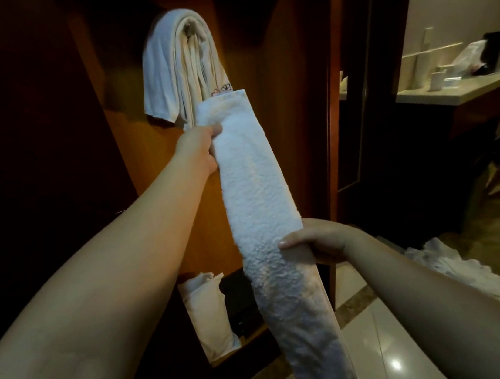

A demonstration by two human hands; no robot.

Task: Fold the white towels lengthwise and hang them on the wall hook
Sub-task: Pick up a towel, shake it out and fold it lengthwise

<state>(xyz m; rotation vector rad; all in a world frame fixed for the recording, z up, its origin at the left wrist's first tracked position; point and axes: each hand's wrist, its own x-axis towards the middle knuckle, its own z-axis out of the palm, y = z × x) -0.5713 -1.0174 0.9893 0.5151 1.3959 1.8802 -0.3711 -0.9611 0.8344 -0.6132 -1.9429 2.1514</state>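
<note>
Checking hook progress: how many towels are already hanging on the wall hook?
2 at least: a white outer towel and a cream one draped inside it; its folds may hide more. Another folded towel is in hand, unhung.

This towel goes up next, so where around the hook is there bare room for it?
Bare wood panel lies right of the hanging towels. The hook is buried under them, crowded. The folded towel, held by left hand and right hand, sits below.

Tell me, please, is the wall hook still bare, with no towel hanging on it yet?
No: white towels already hang draped over the hook, just above the folded towel held by both hands.
</note>
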